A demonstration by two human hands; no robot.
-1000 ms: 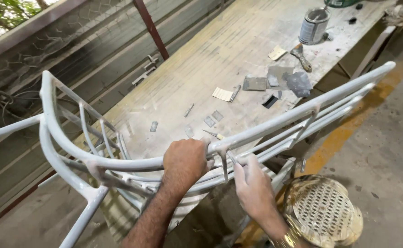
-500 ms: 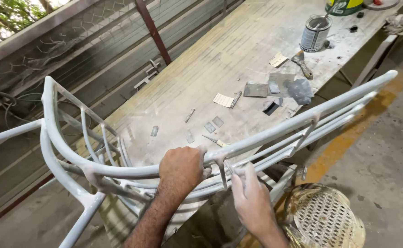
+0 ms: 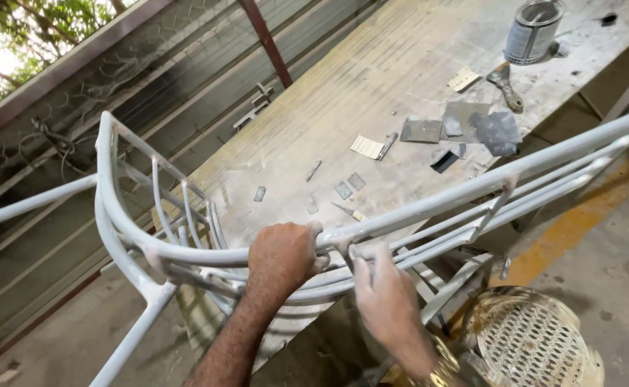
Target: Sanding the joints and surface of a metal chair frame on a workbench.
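Dusty workbench (image 3: 372,93) runs toward far right. On it: metal can (image 3: 533,30) at far right, putty knife (image 3: 507,84) just beside it, scattered sandpaper scraps (image 3: 472,125). Perforated round stool seat (image 3: 533,342) near right. Wire-mesh fence (image 3: 114,79) at left.

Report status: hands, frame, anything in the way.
Left hand gripping white tubular metal frame at top rail. Right hand fingers pressed on rail beside it. Workbench with scraps behind; perforated stool below right.

Grey curved tubular metal frame (image 3: 415,211)

Metal workshop: dusty workbench (image 3: 400,86), scraps (image 3: 421,130)
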